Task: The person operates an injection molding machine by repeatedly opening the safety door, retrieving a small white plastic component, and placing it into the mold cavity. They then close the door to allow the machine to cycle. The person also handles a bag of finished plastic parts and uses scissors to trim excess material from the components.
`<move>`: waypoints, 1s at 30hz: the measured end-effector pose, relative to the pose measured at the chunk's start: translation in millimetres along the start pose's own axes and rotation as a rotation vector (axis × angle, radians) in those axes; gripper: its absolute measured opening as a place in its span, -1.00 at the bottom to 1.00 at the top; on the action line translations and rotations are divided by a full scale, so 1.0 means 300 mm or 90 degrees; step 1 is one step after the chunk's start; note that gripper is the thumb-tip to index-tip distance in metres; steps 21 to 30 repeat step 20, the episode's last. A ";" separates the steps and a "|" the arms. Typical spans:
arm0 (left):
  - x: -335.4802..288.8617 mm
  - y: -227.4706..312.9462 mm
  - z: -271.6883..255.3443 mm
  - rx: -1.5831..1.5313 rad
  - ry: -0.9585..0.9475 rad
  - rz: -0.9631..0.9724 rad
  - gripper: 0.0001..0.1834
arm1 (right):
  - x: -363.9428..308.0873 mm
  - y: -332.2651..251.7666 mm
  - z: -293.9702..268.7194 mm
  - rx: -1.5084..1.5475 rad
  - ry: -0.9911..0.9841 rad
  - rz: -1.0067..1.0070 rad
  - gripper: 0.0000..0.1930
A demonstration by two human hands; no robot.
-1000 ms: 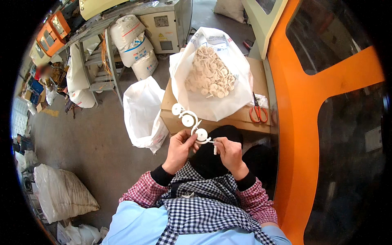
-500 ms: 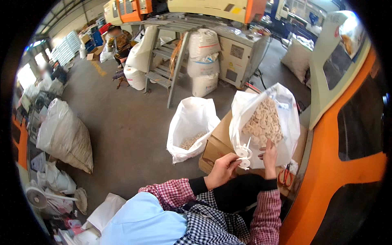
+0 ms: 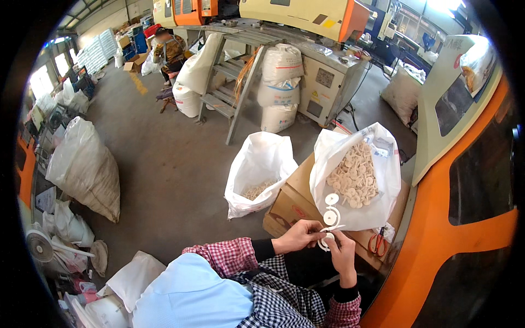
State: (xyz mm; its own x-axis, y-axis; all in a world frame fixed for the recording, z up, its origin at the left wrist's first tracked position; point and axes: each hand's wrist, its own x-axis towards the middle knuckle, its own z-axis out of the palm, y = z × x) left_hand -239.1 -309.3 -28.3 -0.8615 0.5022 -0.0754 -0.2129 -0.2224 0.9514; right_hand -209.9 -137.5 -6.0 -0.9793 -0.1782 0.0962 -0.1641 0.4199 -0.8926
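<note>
In front of my lap, my left hand point(image 3: 299, 236) is closed on a white plastic moulded piece point(image 3: 330, 217) with several round discs along a curved runner. My right hand point(image 3: 343, 256) pinches the lower end of the same piece, its fingers close to the left hand's fingertips. Just beyond stands a wide-open white bag point(image 3: 358, 218), partly filled with loose off-white disc-shaped parts point(image 3: 353, 177). Another open white bag point(image 3: 238, 188), to its left, has thin pale scraps point(image 3: 257, 190) at the bottom.
A cardboard box point(image 3: 298, 199) sits under the fuller bag, with red-handled scissors point(image 3: 377, 244) near its right edge. An orange machine point(image 3: 426, 229) borders my right side. Ahead are a metal step ladder point(image 3: 232, 82) and stacked sacks point(image 3: 280, 93); a large full sack point(image 3: 85, 169) stands left.
My right hand has come back from the fuller bag and now grips the moulded piece beside my left hand. The piece's discs now point upward, away from me.
</note>
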 end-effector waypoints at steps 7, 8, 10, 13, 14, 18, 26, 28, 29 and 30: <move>-0.016 0.056 -0.052 -0.021 -0.106 -0.078 -0.78 | -0.006 -0.067 -0.028 -0.093 -0.008 -0.212 -0.87; -0.018 0.056 -0.052 0.004 -0.113 -0.071 -0.78 | -0.002 -0.068 -0.029 -0.150 -0.003 -0.260 -0.92; -0.022 0.036 -0.038 0.048 -0.006 0.024 -0.80 | -0.004 -0.077 -0.015 -0.153 0.050 -0.264 -0.96; -0.016 0.035 -0.010 0.183 0.124 0.200 -0.82 | -0.022 -0.029 0.020 0.145 0.074 -0.020 -0.93; -0.018 0.054 0.001 0.167 0.121 0.195 -0.82 | -0.025 -0.022 0.023 0.286 0.064 0.070 -0.91; 0.013 0.000 -0.008 -0.067 0.108 -0.015 -0.84 | -0.032 0.027 0.031 0.517 0.034 0.153 -0.75; 0.023 -0.025 0.005 -0.141 0.106 -0.087 -0.84 | -0.055 0.042 0.028 0.522 0.049 0.154 -0.67; 0.023 -0.025 0.005 -0.141 0.106 -0.087 -0.84 | -0.055 0.042 0.028 0.522 0.049 0.154 -0.67; 0.023 -0.025 0.005 -0.141 0.106 -0.087 -0.84 | -0.055 0.042 0.028 0.522 0.049 0.154 -0.67; 0.023 -0.025 0.005 -0.141 0.106 -0.087 -0.84 | -0.055 0.042 0.028 0.522 0.049 0.154 -0.67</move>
